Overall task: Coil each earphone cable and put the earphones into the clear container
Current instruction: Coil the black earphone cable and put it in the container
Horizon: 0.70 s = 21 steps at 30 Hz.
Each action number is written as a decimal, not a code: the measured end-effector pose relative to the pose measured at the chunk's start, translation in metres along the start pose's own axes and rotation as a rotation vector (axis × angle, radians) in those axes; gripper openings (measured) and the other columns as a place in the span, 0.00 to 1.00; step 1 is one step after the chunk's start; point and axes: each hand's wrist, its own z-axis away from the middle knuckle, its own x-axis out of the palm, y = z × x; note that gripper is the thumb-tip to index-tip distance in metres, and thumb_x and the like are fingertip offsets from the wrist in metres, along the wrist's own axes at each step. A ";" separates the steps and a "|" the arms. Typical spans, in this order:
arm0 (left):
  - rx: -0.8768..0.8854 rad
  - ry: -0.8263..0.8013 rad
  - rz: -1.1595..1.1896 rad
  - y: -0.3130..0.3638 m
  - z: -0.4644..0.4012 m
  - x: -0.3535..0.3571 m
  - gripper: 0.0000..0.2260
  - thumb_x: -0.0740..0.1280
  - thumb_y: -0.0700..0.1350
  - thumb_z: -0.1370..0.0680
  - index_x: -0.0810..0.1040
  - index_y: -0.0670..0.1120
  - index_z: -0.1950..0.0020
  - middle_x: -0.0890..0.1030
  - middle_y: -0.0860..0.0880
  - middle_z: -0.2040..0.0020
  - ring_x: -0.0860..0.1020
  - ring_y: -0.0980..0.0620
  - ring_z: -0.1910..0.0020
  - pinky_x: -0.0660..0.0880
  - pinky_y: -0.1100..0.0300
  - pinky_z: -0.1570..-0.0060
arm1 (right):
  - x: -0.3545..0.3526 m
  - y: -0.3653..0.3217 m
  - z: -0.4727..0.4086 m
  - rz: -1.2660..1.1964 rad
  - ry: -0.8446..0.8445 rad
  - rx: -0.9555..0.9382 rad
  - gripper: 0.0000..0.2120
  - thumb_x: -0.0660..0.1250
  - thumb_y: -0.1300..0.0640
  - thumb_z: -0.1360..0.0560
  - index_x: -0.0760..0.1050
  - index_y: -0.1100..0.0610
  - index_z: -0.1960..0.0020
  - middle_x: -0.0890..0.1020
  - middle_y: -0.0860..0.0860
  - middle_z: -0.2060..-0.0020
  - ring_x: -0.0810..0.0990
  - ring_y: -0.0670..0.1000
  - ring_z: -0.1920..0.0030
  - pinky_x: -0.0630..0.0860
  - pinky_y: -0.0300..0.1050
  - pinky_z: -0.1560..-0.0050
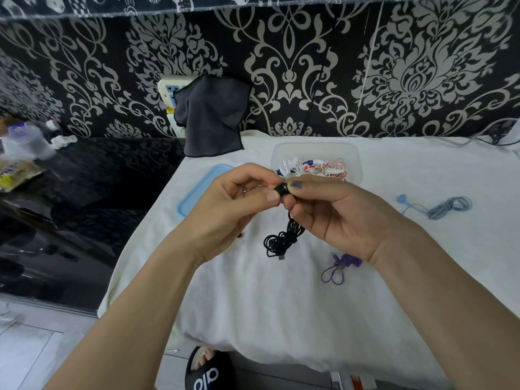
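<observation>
Black earphones — we pinch the bud between both hands' fingers, the bundled cable hanging straight down, clear container just beyond, right hand nearer.

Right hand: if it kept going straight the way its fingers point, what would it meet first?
Most likely the left hand: the right hand points left, both pinching the black earphones. Depth looks shared.
</observation>
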 end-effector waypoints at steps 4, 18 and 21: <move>0.058 0.046 -0.064 0.001 0.001 0.001 0.06 0.72 0.36 0.26 0.82 0.43 0.50 0.84 0.46 0.55 0.82 0.48 0.53 0.78 0.54 0.40 | 0.002 0.002 -0.001 -0.001 0.025 -0.037 0.05 0.67 0.67 0.26 0.82 0.64 0.55 0.84 0.55 0.65 0.84 0.46 0.65 0.80 0.34 0.64; 0.076 0.132 -0.225 0.004 0.001 0.002 0.07 0.69 0.31 0.23 0.80 0.39 0.47 0.86 0.43 0.55 0.84 0.47 0.51 0.78 0.58 0.44 | 0.003 0.014 -0.004 0.198 0.125 -0.262 0.05 0.67 0.68 0.23 0.78 0.61 0.55 0.85 0.55 0.62 0.84 0.51 0.60 0.80 0.40 0.59; 0.090 0.140 -0.218 0.005 0.000 0.003 0.07 0.69 0.31 0.24 0.81 0.39 0.48 0.86 0.44 0.55 0.84 0.48 0.52 0.78 0.59 0.45 | 0.003 0.017 -0.005 0.256 0.146 -0.324 0.06 0.68 0.67 0.23 0.79 0.60 0.56 0.85 0.54 0.60 0.84 0.52 0.59 0.79 0.42 0.60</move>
